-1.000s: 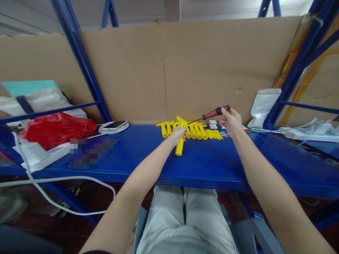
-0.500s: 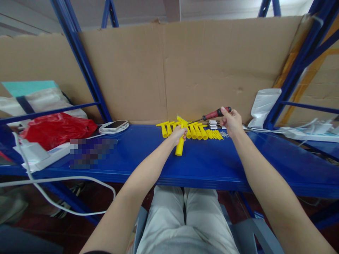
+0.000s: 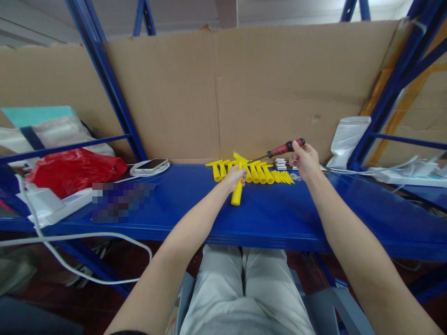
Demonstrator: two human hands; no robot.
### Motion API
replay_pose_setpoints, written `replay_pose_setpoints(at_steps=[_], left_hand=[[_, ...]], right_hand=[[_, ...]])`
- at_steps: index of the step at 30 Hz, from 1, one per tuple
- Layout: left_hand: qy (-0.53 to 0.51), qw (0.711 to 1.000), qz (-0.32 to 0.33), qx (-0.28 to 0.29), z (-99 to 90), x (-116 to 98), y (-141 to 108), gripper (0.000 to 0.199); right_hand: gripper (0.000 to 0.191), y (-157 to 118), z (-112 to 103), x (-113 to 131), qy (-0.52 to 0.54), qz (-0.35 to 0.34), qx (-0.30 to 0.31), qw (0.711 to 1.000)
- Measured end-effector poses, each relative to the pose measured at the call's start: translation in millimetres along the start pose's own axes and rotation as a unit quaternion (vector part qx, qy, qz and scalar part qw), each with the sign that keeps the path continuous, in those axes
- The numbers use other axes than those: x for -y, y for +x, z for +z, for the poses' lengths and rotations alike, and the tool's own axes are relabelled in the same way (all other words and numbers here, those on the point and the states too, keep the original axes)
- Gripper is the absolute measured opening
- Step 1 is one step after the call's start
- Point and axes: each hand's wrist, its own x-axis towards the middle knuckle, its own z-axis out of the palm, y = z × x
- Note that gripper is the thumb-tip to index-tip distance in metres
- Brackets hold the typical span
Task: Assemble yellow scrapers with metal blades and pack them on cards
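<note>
Two hands, fingers closed: left hand (image 3: 237, 178) clamped around yellow T-piece (image 3: 236, 196), stem axis running near-to-far over blue tabletop (image 3: 272, 214); right hand (image 3: 306, 161) pinching screwdriver (image 3: 280, 150) handle. Shaft slants down-left to the T-piece's head, nearer left fingers; tip contact unclear. Spare T-pieces (image 3: 217, 173) behind. No legible writing.

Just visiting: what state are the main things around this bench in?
Held yellow piece: gripped in the left hand
Screwdriver: held by the right hand, tip at that piece
Other yellow pieces: lined up
Small silvery bits: loose, clustered
Phone: resting on white cable
White cable: coiled under phone
Red bag: crumpled
White pouch: stood on end
</note>
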Motion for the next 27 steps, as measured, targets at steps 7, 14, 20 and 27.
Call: replay_pose_setpoints(at_steps=[7,14,20,27], left_hand=[[0.002,1.0,0.0,0.002,-0.3,0.3,0.1,0.023],[0.009,1.0,0.004,0.005,0.0,0.5,0.9,0.023],[0.006,1.0,0.004,0.005,0.1,0.6,1.1,0.023],[0.012,1.0,0.006,0.006,0.1,-0.1,0.4,0.023]], right_hand=[[0.055,1.3,-0.6,-2.9,0.003,-0.014,-0.015,1.0],[0.053,2.7,-0.8,-4.8,-0.008,-0.015,-0.032,0.999],[0.05,0.9,0.8,-2.2,-0.007,-0.011,-0.012,1.0],[0.053,1.2,-1.2,-2.5,-0.018,-0.016,0.017,1.0]])
